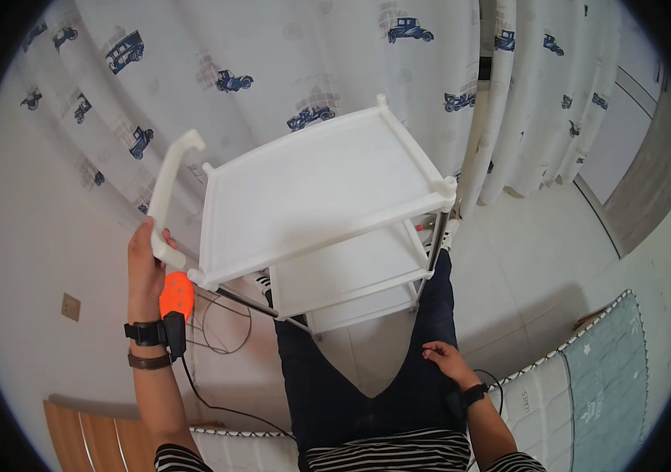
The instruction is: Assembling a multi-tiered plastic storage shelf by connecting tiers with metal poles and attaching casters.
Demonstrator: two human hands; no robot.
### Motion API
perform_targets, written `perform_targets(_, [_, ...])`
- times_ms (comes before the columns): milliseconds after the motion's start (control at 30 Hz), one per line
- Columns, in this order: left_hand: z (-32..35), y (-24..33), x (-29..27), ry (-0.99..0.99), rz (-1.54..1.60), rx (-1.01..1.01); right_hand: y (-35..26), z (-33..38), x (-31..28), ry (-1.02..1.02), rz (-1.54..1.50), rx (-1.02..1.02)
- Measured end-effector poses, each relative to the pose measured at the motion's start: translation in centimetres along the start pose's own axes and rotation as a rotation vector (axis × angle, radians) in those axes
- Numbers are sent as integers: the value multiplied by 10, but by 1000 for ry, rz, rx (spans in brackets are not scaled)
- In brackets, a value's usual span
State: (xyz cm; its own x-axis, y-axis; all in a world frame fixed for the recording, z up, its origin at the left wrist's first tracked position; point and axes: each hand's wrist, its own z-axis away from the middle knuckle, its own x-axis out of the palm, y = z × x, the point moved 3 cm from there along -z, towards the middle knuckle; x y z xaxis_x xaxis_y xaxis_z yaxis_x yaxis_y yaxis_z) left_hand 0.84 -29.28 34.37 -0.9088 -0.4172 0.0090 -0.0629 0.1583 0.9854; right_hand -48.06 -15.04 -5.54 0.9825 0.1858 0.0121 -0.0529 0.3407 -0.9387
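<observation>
A white shelf cart (320, 181) with several stacked tiers on dark metal posts stands between my legs. My left hand (147, 252) is closed around the lower end of a white U-shaped plastic handle (165, 185). That handle is held upright beside the left edge of the cart's top tier, its bent upper end apart from the corner there. My right hand (447, 362) lies on my right thigh with its fingers loosely bent and nothing visible in them.
An orange oval object (177, 296) shows beside my left wrist, with cables (225, 322) on the floor behind it. Patterned curtains (265, 47) hang just beyond the cart. A quilted bed edge (540, 393) lies at the right, a wooden panel (88, 436) at the lower left.
</observation>
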Motion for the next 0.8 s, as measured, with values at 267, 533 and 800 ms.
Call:
perform_targets(267, [6, -10, -7, 13, -157, -180, 8, -10, -2, 3, -75, 11])
perform_targets(533, [10, -6, -6, 21, -204, -159, 9, -8, 3, 14, -105, 6])
perform_targets(800, [2, -28, 2, -62, -188, -97, 11, 1, -8, 82, -119, 0])
